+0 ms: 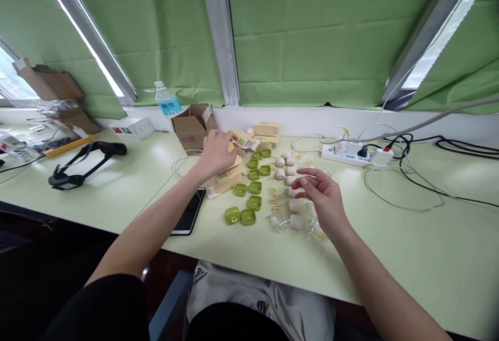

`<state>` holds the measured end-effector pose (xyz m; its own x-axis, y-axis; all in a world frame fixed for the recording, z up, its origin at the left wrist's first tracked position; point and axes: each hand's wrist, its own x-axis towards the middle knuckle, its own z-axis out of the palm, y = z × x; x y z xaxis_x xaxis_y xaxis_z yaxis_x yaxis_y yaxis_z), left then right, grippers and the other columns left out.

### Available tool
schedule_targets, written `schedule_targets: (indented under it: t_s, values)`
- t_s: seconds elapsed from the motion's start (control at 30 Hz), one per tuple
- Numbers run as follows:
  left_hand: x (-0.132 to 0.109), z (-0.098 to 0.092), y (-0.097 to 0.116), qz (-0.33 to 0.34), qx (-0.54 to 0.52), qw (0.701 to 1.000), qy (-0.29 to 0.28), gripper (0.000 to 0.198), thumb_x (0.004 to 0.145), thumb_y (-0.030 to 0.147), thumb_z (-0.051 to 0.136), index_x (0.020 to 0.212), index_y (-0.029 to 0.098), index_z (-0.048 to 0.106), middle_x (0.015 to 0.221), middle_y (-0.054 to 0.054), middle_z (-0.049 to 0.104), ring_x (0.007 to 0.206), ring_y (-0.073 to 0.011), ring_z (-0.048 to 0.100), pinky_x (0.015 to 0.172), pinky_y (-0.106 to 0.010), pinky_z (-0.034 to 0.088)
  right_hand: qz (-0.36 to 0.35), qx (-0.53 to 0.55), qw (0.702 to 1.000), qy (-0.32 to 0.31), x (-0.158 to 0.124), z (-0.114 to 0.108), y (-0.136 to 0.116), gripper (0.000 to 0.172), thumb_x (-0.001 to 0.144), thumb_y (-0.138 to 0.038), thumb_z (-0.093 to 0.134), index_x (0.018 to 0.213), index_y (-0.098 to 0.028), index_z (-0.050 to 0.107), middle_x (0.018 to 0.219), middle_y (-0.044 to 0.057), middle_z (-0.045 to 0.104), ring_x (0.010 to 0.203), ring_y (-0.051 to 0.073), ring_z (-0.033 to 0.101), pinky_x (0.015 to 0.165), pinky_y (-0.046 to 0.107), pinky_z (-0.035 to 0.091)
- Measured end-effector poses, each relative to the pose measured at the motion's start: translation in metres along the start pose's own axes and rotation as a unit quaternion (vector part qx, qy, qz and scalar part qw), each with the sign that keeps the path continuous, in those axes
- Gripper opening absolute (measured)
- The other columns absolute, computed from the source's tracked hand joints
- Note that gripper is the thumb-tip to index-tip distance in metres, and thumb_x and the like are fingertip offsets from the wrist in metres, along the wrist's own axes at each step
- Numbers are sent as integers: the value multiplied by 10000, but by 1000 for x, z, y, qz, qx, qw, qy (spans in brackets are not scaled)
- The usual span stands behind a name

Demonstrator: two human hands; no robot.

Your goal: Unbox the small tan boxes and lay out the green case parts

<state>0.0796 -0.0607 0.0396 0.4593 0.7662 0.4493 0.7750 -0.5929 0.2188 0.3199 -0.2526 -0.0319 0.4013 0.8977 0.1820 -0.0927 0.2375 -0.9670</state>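
Observation:
My left hand (217, 152) is over the pile of small flattened kraft-paper boxes (230, 180), its fingers closed at the edge of one kraft-paper box (233, 147). My right hand (325, 195) hovers near the rows of white rolls (294, 205), fingers loosely bent and apart, with nothing visible in them. Between the hands, small green square cases (254, 202) stand in rows, and one green lid with an avocado mark (233, 215) lies nearest me. Beside them runs a line of yellow clips (273, 201). Clear plastic pieces (279, 221) lie by the rolls.
A tablet (190, 213) lies left of the boxes. Behind stand an open cardboard box (194, 125) and a bottle with blue label (167, 101). A power strip (346, 155) with cables sits back right. A black headset (83, 164) rests at the left.

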Motion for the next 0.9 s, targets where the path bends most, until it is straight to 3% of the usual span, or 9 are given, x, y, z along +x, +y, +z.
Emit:
schedule_targets:
  t_s: [0.07,0.17,0.23,0.3,0.4,0.5,0.63,0.73,0.9]
  values:
    - [-50,-10,6,47,-28,997,-55,377,970,413,587,1290,227,663,1283,-121,713,1326,-359,528,1132,-500,403,-17,-10,1000,1,-1,0,-1,425,827,-562,832,1093,-246,731,819,36,774,830,222,713,702,344,566]
    - [-113,-11,9,53,-66,986,-145,429,935,458,661,1307,244,666,1322,-120,713,1304,-372,586,1129,-512,445,-45,-49,998,5,-1,-1,0,344,864,-510,794,1079,-249,735,814,34,763,810,222,699,649,325,522]
    - [-141,-1,7,43,-81,981,-169,481,886,457,737,1325,274,662,1372,-112,704,1336,-383,593,1161,-530,441,-73,-130,989,-3,-1,-3,1,247,889,-457,756,1034,-257,745,817,32,754,784,220,683,646,336,504]
    - [-157,12,4,30,-82,981,-170,571,828,428,809,1353,279,642,1394,-113,697,1343,-388,605,1159,-537,455,-115,-274,954,-45,-2,-5,-1,159,903,-390,726,1001,-269,759,867,37,761,815,233,677,710,373,517]
    - [-166,29,0,8,-76,983,-167,630,767,364,871,1343,263,636,1363,-127,705,1314,-388,634,1142,-535,476,-183,-474,837,-200,-6,-8,-4,264,869,-298,771,1132,-275,769,1079,65,780,1053,294,664,902,451,527]
    - [-168,37,-3,-3,-68,984,-167,572,757,331,887,1278,246,666,1302,-138,719,1280,-391,647,1135,-542,478,-200,-546,745,-326,-12,-8,-4,536,814,-301,869,1324,-257,709,1274,96,728,1217,330,595,1022,486,496]
    - [-171,43,-6,-9,-91,984,-154,458,793,305,841,1225,260,695,1251,-122,732,1237,-379,664,1103,-530,499,-199,-584,711,-339,-18,-3,1,470,831,-408,884,1237,-235,723,1249,114,696,1212,343,568,1012,487,482]
    - [-175,47,-9,-24,-110,983,-145,411,826,321,793,1224,277,701,1241,-108,737,1218,-372,672,1097,-525,507,-203,-591,700,-346,-20,2,4,323,864,-353,860,1126,-221,724,1160,105,696,1123,309,601,969,448,480]
    - [-177,44,-13,-48,-152,982,-104,395,877,378,717,1259,281,692,1282,-101,730,1244,-359,673,1129,-515,506,-257,-605,665,-354,-27,17,12,311,907,-274,794,1193,-197,699,1237,130,675,1076,292,642,959,447,470]
